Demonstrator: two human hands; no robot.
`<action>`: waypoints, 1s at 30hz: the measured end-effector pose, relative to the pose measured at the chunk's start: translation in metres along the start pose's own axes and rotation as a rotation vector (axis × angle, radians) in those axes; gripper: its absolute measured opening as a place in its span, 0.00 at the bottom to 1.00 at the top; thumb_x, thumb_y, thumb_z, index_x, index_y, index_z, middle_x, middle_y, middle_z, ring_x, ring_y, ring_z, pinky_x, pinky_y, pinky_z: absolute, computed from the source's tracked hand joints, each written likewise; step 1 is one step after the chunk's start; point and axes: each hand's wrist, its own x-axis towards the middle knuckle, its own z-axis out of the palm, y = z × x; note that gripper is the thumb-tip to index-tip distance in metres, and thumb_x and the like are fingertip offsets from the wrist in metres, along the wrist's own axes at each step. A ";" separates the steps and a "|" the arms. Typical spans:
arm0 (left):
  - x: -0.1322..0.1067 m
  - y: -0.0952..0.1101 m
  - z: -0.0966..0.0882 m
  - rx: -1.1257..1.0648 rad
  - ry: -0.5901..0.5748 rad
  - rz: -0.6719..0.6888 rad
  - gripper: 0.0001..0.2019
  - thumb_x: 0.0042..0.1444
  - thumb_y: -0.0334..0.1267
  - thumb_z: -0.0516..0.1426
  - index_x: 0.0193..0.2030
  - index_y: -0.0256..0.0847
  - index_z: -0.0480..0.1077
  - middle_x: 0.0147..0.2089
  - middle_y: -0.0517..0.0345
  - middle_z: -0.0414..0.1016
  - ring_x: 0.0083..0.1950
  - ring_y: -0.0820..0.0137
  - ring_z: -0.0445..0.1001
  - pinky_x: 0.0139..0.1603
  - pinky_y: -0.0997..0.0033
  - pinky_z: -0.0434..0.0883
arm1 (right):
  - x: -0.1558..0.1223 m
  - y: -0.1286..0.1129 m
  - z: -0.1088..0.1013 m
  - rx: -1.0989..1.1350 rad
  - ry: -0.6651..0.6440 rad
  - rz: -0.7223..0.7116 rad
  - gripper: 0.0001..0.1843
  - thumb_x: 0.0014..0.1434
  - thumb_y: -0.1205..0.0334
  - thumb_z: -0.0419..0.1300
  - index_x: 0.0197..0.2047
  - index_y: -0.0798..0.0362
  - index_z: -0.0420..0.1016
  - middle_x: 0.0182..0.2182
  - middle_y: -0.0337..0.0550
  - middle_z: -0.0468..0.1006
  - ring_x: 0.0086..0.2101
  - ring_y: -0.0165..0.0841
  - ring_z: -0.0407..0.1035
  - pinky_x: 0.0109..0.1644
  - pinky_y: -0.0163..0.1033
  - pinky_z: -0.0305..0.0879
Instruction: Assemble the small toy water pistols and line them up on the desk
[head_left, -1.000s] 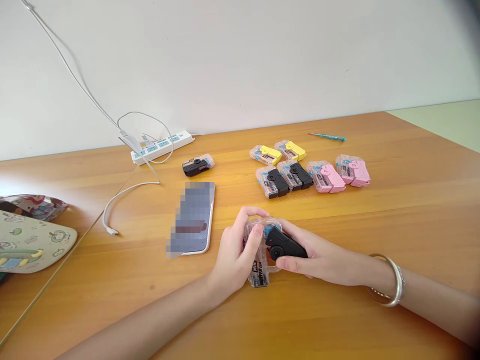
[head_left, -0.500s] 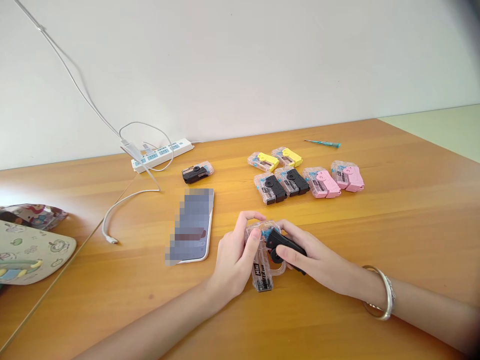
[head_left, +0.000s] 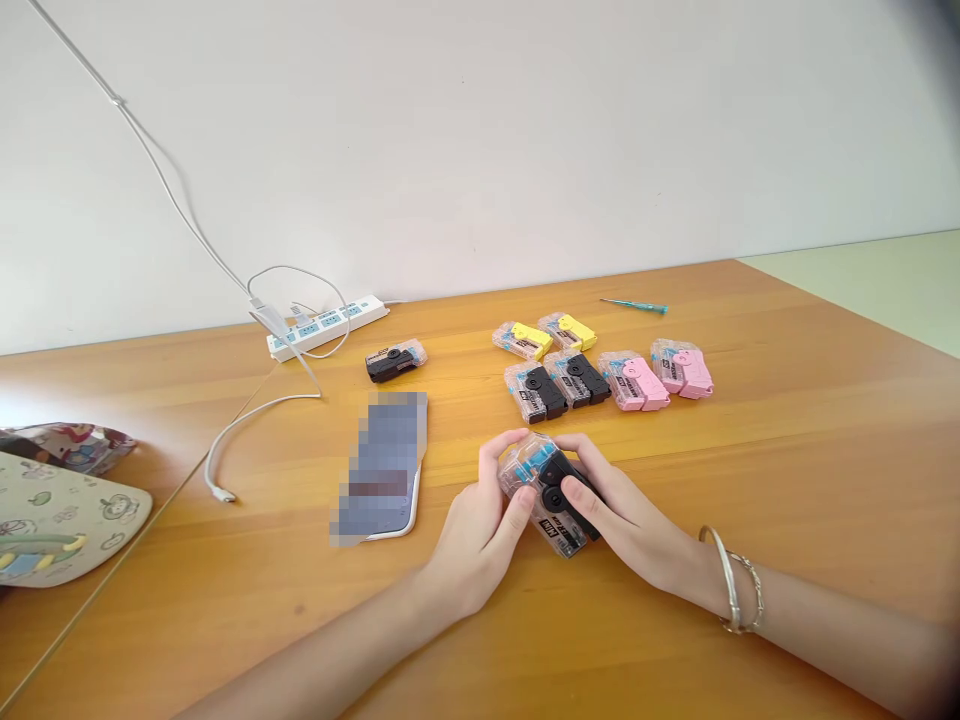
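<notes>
Between my two hands is a mini water gun with a clear body, a black handle part and blue pieces inside. My left hand grips its clear side, thumb on the front face. On the other side my right hand is closed on the black part, thumb pressed near the round pivot. The black part lies folded against the clear body. Just beyond my hands, two black folded water guns lie side by side, with two pink ones to their right and two yellow ones behind.
A phone lies left of my hands, and another black water gun is behind it. A white power strip with cables stands by the wall. A teal screwdriver lies at the back right. A patterned bag is at the left edge.
The black part has swung in against the clear body, so the held water gun is now folded. It has also tilted between my hands. The view has shifted slightly.
</notes>
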 end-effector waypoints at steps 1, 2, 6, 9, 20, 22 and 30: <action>0.000 0.000 0.000 -0.002 -0.007 0.000 0.19 0.66 0.47 0.42 0.62 0.49 0.45 0.36 0.60 0.71 0.31 0.69 0.68 0.34 0.70 0.66 | -0.001 0.001 0.000 -0.005 -0.001 -0.008 0.15 0.68 0.53 0.45 0.54 0.48 0.56 0.48 0.46 0.71 0.45 0.34 0.69 0.49 0.41 0.67; 0.000 0.000 0.000 -0.003 -0.013 0.000 0.20 0.66 0.47 0.42 0.62 0.49 0.45 0.36 0.60 0.71 0.31 0.69 0.68 0.35 0.69 0.66 | -0.001 0.002 0.000 -0.011 0.000 -0.019 0.15 0.68 0.54 0.44 0.55 0.49 0.55 0.49 0.47 0.71 0.46 0.34 0.68 0.49 0.41 0.67; 0.000 0.002 0.000 -0.030 -0.005 0.004 0.20 0.65 0.46 0.43 0.62 0.49 0.46 0.37 0.59 0.71 0.33 0.68 0.69 0.38 0.67 0.67 | -0.001 0.007 0.000 -0.062 0.004 -0.058 0.17 0.68 0.54 0.44 0.57 0.49 0.52 0.51 0.48 0.69 0.50 0.35 0.66 0.53 0.43 0.65; 0.001 0.005 0.001 -0.072 0.054 -0.024 0.18 0.65 0.45 0.45 0.60 0.48 0.49 0.36 0.59 0.70 0.34 0.68 0.68 0.38 0.68 0.67 | 0.001 0.012 -0.002 -0.193 0.049 -0.079 0.20 0.67 0.55 0.45 0.60 0.47 0.49 0.55 0.49 0.65 0.53 0.36 0.63 0.55 0.45 0.64; 0.008 0.007 -0.002 -0.236 0.120 -0.122 0.18 0.60 0.49 0.50 0.52 0.42 0.58 0.21 0.69 0.61 0.20 0.75 0.61 0.20 0.79 0.63 | 0.006 -0.001 -0.011 -1.021 -0.101 -0.511 0.37 0.52 0.56 0.63 0.60 0.53 0.50 0.63 0.54 0.55 0.65 0.42 0.40 0.68 0.55 0.32; 0.009 0.008 -0.002 -0.254 0.077 -0.141 0.19 0.59 0.50 0.52 0.52 0.42 0.58 0.21 0.69 0.61 0.19 0.75 0.62 0.18 0.80 0.62 | 0.007 -0.003 -0.011 -1.012 -0.125 -0.493 0.35 0.51 0.59 0.63 0.57 0.54 0.51 0.63 0.56 0.55 0.65 0.41 0.41 0.67 0.55 0.34; 0.004 0.008 -0.001 -0.386 0.151 0.016 0.16 0.63 0.46 0.48 0.53 0.42 0.54 0.23 0.67 0.66 0.26 0.72 0.66 0.31 0.74 0.64 | 0.012 -0.010 -0.020 -0.861 -0.069 -0.544 0.42 0.43 0.59 0.69 0.56 0.50 0.49 0.59 0.57 0.58 0.61 0.44 0.51 0.61 0.51 0.55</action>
